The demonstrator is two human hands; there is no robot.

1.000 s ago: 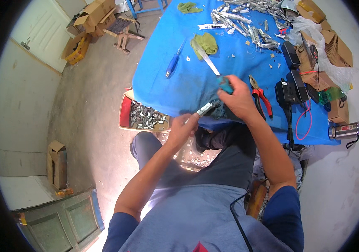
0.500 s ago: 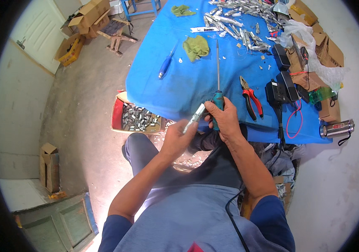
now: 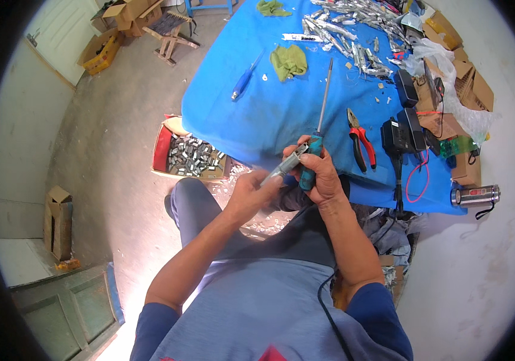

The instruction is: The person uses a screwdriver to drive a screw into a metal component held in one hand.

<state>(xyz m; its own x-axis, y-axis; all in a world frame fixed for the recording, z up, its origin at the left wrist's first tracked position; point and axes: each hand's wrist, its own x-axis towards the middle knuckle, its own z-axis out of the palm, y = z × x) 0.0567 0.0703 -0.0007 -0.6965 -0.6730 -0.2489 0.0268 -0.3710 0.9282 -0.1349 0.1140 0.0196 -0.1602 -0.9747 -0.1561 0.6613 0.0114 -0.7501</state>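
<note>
Newly tipped rightward, the screwdriver (image 3: 316, 139) fills the right hand (image 3: 324, 174), left hand (image 3: 247, 195) gripping a slim silvery strip (image 3: 285, 166).

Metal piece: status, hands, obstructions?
Left hand grips metal piece. Right hand grips screwdriver, meets piece's upper end. Pliers lie right, out of the way.

Nothing legible: markings too small to read on the silver cylinder (image 3: 477, 196) and the black power adapter (image 3: 394, 137).
</note>
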